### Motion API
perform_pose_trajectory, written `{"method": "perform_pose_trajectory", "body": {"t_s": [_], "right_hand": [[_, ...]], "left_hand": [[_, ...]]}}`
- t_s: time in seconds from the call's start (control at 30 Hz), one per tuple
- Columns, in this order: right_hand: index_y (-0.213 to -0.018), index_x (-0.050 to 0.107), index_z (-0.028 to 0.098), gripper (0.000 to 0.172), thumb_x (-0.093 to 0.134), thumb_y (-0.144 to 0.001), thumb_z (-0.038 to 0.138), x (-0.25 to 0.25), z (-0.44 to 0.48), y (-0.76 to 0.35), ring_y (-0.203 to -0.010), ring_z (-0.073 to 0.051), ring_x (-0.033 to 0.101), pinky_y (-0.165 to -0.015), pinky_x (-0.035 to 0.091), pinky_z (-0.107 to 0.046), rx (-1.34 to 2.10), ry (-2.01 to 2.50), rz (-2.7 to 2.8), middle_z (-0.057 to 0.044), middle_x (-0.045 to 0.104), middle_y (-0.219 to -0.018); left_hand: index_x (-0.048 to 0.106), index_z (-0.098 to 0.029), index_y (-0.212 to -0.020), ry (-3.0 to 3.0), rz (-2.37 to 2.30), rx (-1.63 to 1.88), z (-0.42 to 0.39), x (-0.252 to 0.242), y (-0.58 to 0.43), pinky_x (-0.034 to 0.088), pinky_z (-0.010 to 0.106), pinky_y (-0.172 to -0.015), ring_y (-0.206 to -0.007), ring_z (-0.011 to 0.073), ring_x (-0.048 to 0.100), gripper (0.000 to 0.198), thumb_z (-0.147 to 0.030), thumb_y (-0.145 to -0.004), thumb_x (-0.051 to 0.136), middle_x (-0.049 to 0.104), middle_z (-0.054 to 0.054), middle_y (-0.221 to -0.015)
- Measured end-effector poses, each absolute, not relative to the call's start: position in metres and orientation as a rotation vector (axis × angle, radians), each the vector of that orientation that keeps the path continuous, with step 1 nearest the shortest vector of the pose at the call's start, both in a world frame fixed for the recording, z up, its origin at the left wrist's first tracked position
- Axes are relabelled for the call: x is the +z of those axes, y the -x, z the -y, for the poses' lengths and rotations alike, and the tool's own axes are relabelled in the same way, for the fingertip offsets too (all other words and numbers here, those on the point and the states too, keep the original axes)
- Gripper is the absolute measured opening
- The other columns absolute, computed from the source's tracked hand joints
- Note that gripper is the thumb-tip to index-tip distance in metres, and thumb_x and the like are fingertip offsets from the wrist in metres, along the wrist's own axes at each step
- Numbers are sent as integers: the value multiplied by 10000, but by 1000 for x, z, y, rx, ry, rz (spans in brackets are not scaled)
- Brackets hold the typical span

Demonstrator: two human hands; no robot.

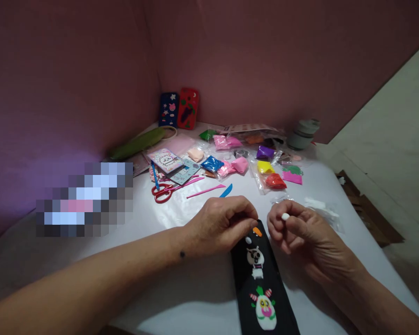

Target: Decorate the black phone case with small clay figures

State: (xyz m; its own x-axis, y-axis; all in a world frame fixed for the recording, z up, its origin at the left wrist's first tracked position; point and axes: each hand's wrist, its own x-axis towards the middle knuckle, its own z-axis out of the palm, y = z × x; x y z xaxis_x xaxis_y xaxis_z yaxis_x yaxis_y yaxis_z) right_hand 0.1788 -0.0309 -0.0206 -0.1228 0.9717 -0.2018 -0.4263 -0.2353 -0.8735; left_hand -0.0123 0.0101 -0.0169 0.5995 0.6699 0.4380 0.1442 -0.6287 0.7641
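Observation:
A black phone case (265, 279) lies on the white table (195, 298) near the front edge, decorated with white clay figures, a small orange piece and a small white dot. My left hand (223, 225) rests curled on the case's top left corner, fingers closed; I cannot make out anything in them. Just right of the case, my right hand (296, 230) pinches a small white clay ball (285, 216) between thumb and fingers.
Several bags of coloured clay (265, 167) lie behind my hands, with red scissors (164, 190), pink and blue modelling tools (209, 190) and sticker cards (167, 160). Two decorated cases, blue (169, 109) and red (187, 108), lean on the pink wall. A grey container (302, 135) stands back right.

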Motion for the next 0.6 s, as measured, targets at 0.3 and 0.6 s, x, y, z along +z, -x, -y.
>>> {"method": "perform_pose_trajectory", "body": {"t_s": [0.3, 0.6], "right_hand": [[-757, 739, 164, 164, 759, -736, 325, -24, 29, -180, -532, -101, 583, -406, 442, -144, 1611, 979, 786, -28, 634, -617], [-737, 700, 181, 187, 834, -631, 258, -24, 33, -181, -565, -78, 542, -480, 447, -142, 1569, 1072, 824, -9, 614, -671]], "left_hand": [[617, -99, -769, -2140, -639, 971, -10, -16, 12, 404, 148, -509, -532, 57, 493, 67, -79, -801, 561, 578, -12, -626], [629, -101, -772, -2184, -646, 985, -9, -19, 12, 443, 161, -564, -596, 77, 553, 70, -108, -807, 569, 646, 25, -685]]}}
